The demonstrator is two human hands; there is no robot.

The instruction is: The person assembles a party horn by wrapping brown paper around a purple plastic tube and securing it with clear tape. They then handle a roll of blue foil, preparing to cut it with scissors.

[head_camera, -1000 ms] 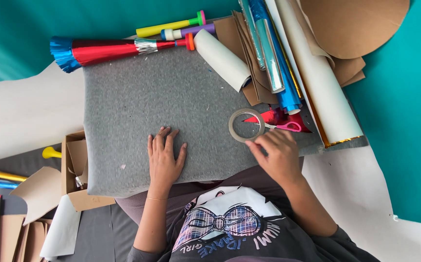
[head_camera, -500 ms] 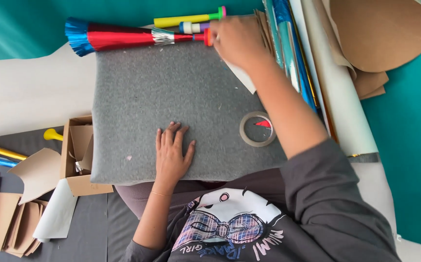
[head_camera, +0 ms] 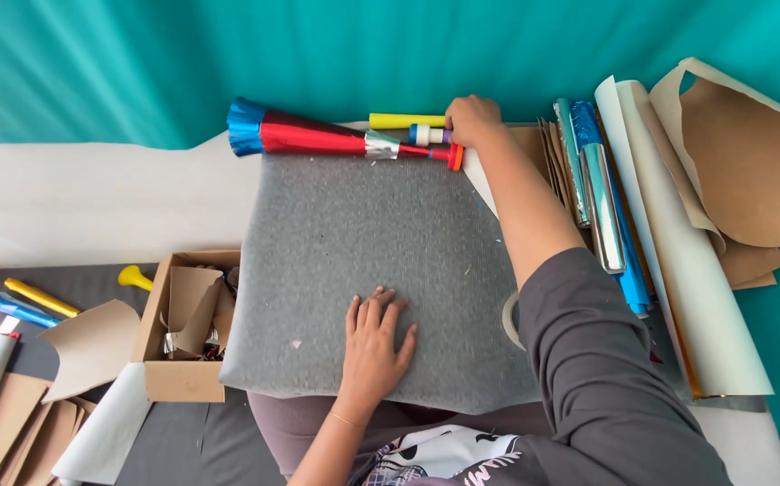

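Note:
A grey felt pad (head_camera: 354, 243) lies on my lap. My left hand (head_camera: 374, 340) rests flat on its near edge with fingers spread. My right hand (head_camera: 473, 120) reaches across to the pad's far edge and closes on a small white, blue and purple mouthpiece (head_camera: 426, 135) next to a yellow tube (head_camera: 403, 120). A red foil party horn with a blue fringe (head_camera: 318, 139) lies along that far edge. A tape roll (head_camera: 507, 317) peeks out from under my right forearm.
Rolls of blue and silver foil (head_camera: 601, 198), white paper (head_camera: 669, 243) and brown card sheets (head_camera: 741, 171) lie to the right. A cardboard box of scraps (head_camera: 179, 324) sits to the left, with coloured tubes (head_camera: 30, 301) and paper cones beyond it.
My right hand let go of the tape roll on the pad and reached forward to the small pieces at the far edge. My left hand stayed flat on the pad.

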